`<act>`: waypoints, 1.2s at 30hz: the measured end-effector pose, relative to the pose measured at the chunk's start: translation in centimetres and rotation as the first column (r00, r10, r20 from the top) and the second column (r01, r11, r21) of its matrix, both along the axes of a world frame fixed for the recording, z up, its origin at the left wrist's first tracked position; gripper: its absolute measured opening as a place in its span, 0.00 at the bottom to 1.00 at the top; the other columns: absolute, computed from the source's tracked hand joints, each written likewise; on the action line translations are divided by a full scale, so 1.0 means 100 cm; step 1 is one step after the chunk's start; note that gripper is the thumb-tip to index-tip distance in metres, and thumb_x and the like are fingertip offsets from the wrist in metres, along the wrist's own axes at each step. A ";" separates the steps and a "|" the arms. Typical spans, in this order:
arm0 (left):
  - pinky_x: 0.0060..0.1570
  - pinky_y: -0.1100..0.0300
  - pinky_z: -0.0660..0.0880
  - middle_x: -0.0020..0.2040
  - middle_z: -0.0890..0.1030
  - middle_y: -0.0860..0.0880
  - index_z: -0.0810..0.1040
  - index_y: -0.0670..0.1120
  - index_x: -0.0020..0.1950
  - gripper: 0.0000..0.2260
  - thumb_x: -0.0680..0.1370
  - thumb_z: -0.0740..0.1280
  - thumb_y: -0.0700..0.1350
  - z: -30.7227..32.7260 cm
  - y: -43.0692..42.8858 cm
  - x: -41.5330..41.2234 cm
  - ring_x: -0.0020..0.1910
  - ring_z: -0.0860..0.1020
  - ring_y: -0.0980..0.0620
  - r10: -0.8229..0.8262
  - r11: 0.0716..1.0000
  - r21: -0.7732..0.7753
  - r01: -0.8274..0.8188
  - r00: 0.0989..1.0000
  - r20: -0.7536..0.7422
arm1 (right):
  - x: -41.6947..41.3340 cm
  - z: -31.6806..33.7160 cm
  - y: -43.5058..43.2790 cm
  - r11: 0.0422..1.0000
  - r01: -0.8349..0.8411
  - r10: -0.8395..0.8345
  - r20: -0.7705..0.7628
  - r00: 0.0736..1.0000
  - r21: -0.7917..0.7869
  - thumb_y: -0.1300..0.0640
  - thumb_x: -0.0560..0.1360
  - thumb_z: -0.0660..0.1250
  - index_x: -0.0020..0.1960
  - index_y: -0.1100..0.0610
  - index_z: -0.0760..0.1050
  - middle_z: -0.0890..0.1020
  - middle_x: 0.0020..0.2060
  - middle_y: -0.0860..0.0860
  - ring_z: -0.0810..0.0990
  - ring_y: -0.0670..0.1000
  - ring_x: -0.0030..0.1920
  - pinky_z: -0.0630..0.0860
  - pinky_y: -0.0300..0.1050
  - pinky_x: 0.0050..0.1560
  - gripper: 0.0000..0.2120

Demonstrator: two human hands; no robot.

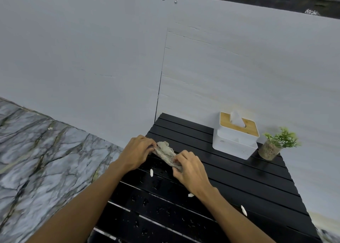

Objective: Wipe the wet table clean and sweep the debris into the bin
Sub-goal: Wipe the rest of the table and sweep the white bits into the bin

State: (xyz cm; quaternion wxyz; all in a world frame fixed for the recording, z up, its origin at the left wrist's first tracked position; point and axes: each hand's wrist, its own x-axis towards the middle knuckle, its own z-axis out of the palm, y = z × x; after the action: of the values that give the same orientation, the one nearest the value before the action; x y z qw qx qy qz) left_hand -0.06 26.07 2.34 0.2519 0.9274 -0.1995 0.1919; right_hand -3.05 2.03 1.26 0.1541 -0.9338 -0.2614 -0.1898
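A grey cloth is stretched between both hands just above the black slatted table. My left hand pinches its far left end near the table's left edge. Gripping the near right end is my right hand, fingers curled round it. Water drops glisten on the near slats. Small white bits of debris lie on the table: one between my hands, one beside my right wrist, one further right. No bin is in view.
A white tissue box with a wooden lid stands at the table's far side, and a small potted plant sits at the far right corner. A grey wall backs the table. Marbled floor lies to the left.
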 end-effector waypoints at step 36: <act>0.59 0.66 0.73 0.55 0.82 0.51 0.77 0.46 0.62 0.14 0.81 0.59 0.35 -0.012 -0.011 0.061 0.54 0.78 0.58 0.169 0.775 -0.554 -0.304 0.944 -0.282 | 0.135 -0.014 -0.002 0.974 0.007 -0.095 -0.384 0.918 -0.226 0.36 0.82 0.43 0.81 0.40 0.46 0.49 0.81 0.42 0.45 0.54 0.81 0.44 0.58 0.79 0.28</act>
State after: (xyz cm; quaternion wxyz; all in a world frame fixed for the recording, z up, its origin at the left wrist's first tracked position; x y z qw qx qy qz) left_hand 6.00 24.98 1.16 0.5212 0.8357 0.0176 0.1724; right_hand 10.45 1.82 -0.18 0.0941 -0.9706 -0.2200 0.0271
